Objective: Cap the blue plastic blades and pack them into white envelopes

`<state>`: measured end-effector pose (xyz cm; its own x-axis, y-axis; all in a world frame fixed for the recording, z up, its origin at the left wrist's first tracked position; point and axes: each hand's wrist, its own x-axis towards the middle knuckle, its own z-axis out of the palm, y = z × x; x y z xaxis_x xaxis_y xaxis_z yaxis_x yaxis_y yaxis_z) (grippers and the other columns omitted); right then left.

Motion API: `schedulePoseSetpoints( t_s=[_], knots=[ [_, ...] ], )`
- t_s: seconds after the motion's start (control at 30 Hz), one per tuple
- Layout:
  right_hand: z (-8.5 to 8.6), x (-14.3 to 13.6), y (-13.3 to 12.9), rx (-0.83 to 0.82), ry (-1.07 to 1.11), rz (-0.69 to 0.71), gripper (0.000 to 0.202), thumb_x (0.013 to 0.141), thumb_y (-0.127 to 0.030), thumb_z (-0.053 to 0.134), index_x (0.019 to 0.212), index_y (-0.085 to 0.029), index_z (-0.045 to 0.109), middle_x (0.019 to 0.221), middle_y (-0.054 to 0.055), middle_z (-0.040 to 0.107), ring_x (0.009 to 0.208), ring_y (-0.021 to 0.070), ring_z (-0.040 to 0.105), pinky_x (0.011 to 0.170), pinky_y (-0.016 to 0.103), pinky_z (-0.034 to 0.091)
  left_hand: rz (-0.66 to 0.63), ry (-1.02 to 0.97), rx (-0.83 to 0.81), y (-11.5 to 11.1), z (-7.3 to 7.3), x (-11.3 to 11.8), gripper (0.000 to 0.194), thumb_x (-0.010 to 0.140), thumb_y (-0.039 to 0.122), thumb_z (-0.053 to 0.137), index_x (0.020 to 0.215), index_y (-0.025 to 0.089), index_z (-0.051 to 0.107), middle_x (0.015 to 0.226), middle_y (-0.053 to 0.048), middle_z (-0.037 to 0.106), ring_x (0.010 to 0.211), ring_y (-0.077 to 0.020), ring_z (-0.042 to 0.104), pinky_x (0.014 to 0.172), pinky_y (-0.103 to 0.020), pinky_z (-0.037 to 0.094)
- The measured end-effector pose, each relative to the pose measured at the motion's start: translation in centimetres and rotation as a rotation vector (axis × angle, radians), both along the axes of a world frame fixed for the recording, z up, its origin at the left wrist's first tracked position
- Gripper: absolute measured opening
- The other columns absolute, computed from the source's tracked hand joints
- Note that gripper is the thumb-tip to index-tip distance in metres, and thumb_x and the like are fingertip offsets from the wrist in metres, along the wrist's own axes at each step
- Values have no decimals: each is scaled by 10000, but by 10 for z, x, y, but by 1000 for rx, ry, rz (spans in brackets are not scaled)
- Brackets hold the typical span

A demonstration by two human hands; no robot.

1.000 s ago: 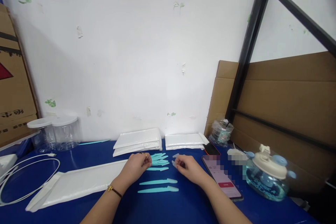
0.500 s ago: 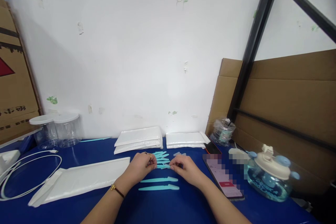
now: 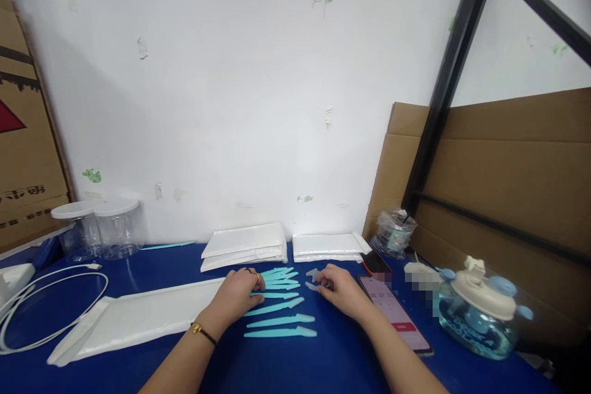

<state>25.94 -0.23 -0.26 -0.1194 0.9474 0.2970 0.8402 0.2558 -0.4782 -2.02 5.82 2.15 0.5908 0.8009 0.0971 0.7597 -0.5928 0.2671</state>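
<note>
Several turquoise stick-like tools [image 3: 280, 332] lie in a fan on the blue table, their wider ends to the right. My left hand [image 3: 243, 290] rests over the left ends of the upper ones, its fingertips pinched on one turquoise tool. Small translucent caps [image 3: 313, 274] lie to the right of the tools. My right hand [image 3: 339, 289] has its thumb and forefinger closed at one translucent cap beside them.
White padded envelopes lie at the left [image 3: 148, 317] and in stacks by the wall [image 3: 244, 240]. Further left are a white cable [image 3: 107, 280] and clear jars [image 3: 117, 231]. A phone [image 3: 392, 314] and a bottle of blue liquid [image 3: 478, 314] stand right.
My hands have moved apart. A turquoise tool that was between them now lies with its wider end bare, and my right hand has shifted right to the translucent caps.
</note>
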Motion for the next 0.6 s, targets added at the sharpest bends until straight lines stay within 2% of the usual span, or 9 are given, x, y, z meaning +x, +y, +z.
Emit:
schedulePoseSetpoints(
  t_s=[0.17, 0.33, 0.4, 0.5, 0.6],
  knots=[
    [-7, -20, 3, -22, -57, -31, 75, 778, -144, 548, 789, -194, 602, 857, 25, 567, 753, 144, 559, 671, 228, 413, 1, 31, -12, -6, 5, 4, 78, 758, 237, 562, 758, 241, 641, 851, 7, 620, 871, -181, 554, 717, -268, 329],
    [-7, -22, 1, 39, -78, -41, 122, 835, -168, 472, 794, -194, 584, 874, 47, 587, 789, 174, 564, 710, 266, 408, -33, 26, 55, -6, 8, 5, 193, 837, 219, 428, 739, 210, 594, 827, -8, 622, 807, -172, 555, 712, -280, 326],
    [-6, -19, 2, 51, 63, -18, 134, 849, -183, 451, 810, -199, 579, 835, 34, 610, 765, 169, 570, 697, 265, 414, -37, -44, 35, -5, 6, 3, 208, 865, 235, 373, 761, 204, 551, 781, -8, 610, 744, -162, 547, 677, -269, 334],
    [-4, -15, 5, 2, 417, 26, 128, 838, -278, 511, 817, -190, 601, 705, 4, 616, 628, 141, 557, 598, 242, 418, -44, -214, -84, -3, 3, 1, 204, 891, 256, 303, 778, 211, 467, 729, 8, 590, 677, -143, 529, 632, -243, 348],
    [0, -12, 5, -16, 723, 47, 244, 728, -395, 666, 790, -160, 652, 645, 6, 619, 591, 135, 548, 579, 246, 423, -71, -337, -180, -3, 0, 0, 192, 895, 275, 282, 777, 217, 423, 723, 17, 578, 662, -133, 515, 622, -231, 360]
  ],
)
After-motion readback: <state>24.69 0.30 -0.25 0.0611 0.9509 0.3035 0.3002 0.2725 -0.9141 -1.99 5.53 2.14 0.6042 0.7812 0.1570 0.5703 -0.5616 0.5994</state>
